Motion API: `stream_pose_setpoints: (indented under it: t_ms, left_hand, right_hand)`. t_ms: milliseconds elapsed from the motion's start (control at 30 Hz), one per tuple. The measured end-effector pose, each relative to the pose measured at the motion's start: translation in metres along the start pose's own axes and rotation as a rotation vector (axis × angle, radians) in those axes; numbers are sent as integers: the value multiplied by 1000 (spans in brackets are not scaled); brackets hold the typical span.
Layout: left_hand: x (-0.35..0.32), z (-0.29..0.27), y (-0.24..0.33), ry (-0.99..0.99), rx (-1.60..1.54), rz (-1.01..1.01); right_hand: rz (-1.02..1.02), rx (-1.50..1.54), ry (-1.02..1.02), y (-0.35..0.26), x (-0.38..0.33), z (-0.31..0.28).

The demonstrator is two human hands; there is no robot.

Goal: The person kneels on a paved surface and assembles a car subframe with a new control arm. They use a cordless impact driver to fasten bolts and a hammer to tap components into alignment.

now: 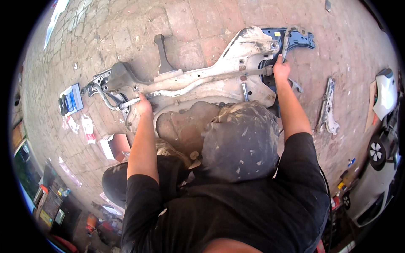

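Observation:
A large, dirty, pale metal car subframe lies on the paving in front of my knees. Along it runs a curved anti-roll bar, its ends bending at both sides. My left hand is closed round the bar near its left bend. At the right end, my right hand grips the bar just below its upright arm. A black control arm sits beneath that right end. Near my knee a silver socket or bolt lies on the subframe. The undersides of my fingers are hidden.
A rusty control arm lies on the bricks to the right. At left are a blue-and-white package, an open cardboard box and plastic scraps. A dark bracket stands beyond the subframe. A silver car is parked far right.

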State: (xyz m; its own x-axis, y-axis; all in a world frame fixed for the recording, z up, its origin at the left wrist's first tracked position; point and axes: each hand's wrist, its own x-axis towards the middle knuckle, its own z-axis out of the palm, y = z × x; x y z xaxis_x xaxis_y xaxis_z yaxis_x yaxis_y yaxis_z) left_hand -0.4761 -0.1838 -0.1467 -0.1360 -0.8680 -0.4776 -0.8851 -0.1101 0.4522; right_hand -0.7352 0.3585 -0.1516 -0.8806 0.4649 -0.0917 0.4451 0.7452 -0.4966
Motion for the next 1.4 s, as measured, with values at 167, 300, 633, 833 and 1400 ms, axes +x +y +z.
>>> stream_pose_setpoints:
  t_ms: [167, 300, 633, 833, 1400]
  left_hand:
    - [-2, 4, 1, 48, 16, 23]
    - [-14, 4, 10, 123, 114, 82]
    - [-28, 5, 22, 154, 129, 39]
    - [-34, 4, 28, 161, 143, 2]
    - [-46, 2, 42, 173, 165, -34]
  right_hand:
    - [-11, -30, 54, -3, -2, 1]
    - [48, 28, 61, -4, -3, 4]
    - [57, 25, 63, -7, -7, 3]
    - [37, 40, 80, -4, -7, 6]
    - [888, 977, -606, -9, -47, -40]
